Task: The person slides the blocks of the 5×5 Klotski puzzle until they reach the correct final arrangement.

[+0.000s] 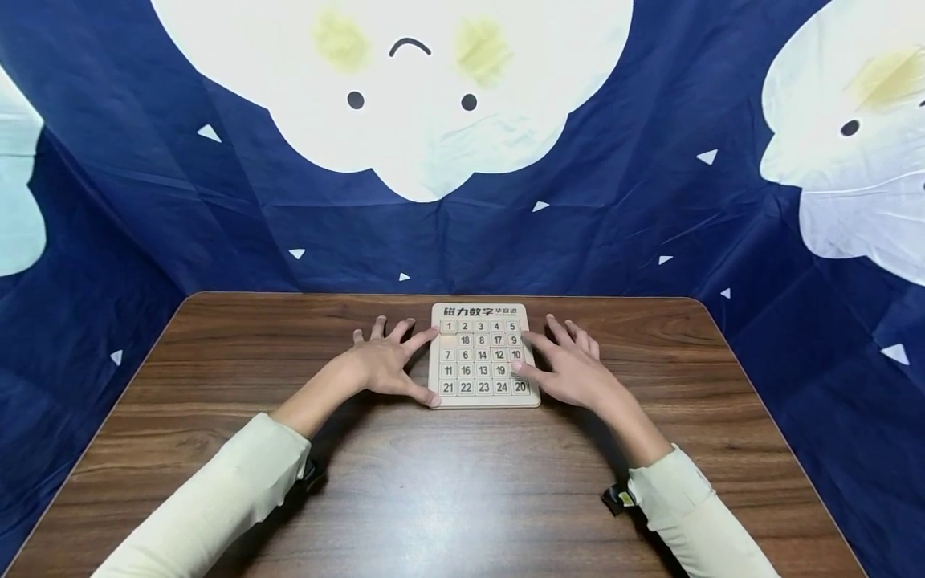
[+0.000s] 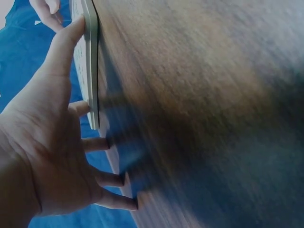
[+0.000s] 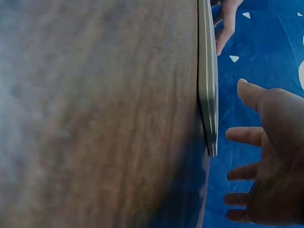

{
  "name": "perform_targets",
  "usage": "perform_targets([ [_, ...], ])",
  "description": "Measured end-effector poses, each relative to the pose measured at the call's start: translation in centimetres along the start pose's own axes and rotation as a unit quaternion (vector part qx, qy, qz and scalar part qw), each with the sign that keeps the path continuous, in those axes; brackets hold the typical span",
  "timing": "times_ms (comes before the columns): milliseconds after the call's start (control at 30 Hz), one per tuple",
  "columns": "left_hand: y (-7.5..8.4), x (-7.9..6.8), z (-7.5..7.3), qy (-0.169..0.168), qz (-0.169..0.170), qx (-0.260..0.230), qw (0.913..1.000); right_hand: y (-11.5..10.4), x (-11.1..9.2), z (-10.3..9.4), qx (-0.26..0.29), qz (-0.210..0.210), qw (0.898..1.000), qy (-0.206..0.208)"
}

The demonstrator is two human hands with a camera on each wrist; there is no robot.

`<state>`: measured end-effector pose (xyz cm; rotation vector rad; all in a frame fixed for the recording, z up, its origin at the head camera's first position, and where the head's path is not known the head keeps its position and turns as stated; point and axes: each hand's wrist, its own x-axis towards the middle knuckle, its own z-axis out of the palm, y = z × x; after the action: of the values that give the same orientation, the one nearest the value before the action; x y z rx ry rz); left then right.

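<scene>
A number sliding puzzle [image 1: 491, 404] with a pale frame lies flat on the table, its rows of numbered tiles facing up. One vacant slot [image 1: 449, 340] shows below the 1 tile, left of the 18 tile. My left hand [image 1: 379, 365] is spread at the board's left side, thumb at the lower left corner and index fingertip at the upper left edge. In the left wrist view, the left thumb [image 2: 66, 45] touches the board. My right hand [image 1: 574, 369] hovers over the right side with fingers extended, its thumb covering the tile right of 19.
The brown wooden table [image 1: 433, 490] extends around the board. Behind it hangs a dark blue cloth [image 1: 231, 209] with white clouds and small triangles. A black strap [image 1: 617, 498] is on the right wrist.
</scene>
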<state>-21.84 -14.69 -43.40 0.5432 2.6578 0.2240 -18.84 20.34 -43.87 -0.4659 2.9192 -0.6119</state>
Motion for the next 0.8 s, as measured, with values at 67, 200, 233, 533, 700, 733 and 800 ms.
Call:
perform_targets([
  [67, 0.0, -0.1, 0.0, -0.001, -0.001, -0.001, 1.0000, -0.2, -0.1, 0.2, -0.003, -0.008, 1.000, -0.005],
  [200, 0.0, -0.1, -0.1, -0.006, -0.001, -0.002, 1.0000, -1.1, -0.2, 0.4, -0.017, -0.027, 0.999, -0.020],
  [233, 0.0, -0.1, -0.1, -0.007, -0.001, -0.002, 1.0000, -1.5, -0.2, 0.5, -0.021, -0.034, 0.999, -0.021],
  [533, 0.0, 0.0, -0.3, -0.016, -0.004, 0.003, 0.9999, -5.9, 0.8, 1.8, -0.035, -0.098, 0.993, -0.055],
  [700, 0.0, -0.1, -0.4, -0.024, -0.004, 0.004, 0.9997, -7.8, 2.2, 2.9, -0.035, -0.104, 0.991, -0.070],
  [733, 0.0, -0.1, -0.3, -0.025, -0.004, 0.003, 0.9997, -7.9, 2.5, 3.1, -0.037, -0.103, 0.992, -0.071],
  [800, 0.0, -0.1, -0.3, -0.027, -0.004, 0.000, 0.9996, -8.1, 2.9, 3.4, -0.037, -0.099, 0.992, -0.072],
])
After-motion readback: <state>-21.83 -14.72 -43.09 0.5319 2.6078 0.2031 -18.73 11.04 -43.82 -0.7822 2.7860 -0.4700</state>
